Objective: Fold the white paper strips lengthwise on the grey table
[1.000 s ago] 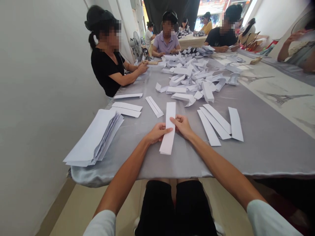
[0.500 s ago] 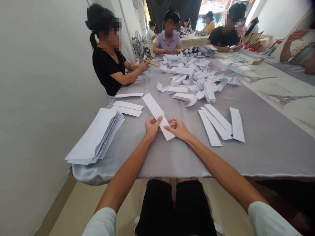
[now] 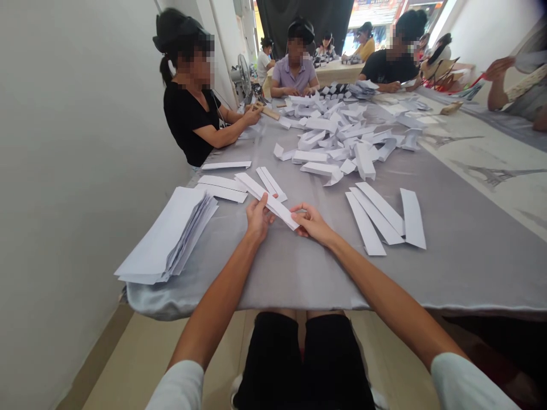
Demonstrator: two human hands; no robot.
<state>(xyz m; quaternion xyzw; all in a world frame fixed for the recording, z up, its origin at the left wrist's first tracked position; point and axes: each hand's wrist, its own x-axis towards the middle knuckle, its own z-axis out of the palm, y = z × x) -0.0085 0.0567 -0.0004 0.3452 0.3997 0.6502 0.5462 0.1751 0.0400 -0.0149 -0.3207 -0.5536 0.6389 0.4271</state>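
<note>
A folded white paper strip point(image 3: 271, 204) is held slantwise above the table between my two hands. My left hand point(image 3: 258, 216) grips its left edge, thumb on top and fingers beneath. At the near end, my right hand point(image 3: 314, 222) pinches the strip between thumb and fingers. Just behind it lies another folded paper piece point(image 3: 272, 183) on the cloth. Flat folded strips point(image 3: 222, 188) rest to the left, and several long strips point(image 3: 380, 213) lie to the right of my right hand.
A thick stack of white paper sheets point(image 3: 164, 233) sits at the table's left edge. Beyond my hands spreads a large heap of folded paper pieces point(image 3: 337, 131). Several people sit around the grey-clothed table point(image 3: 470, 245); one person in black point(image 3: 188, 122) works at the left.
The strip in my hands has turned from its broad flat face to a narrow folded side, and its far end has moved left. The paper piece behind it has come into view.
</note>
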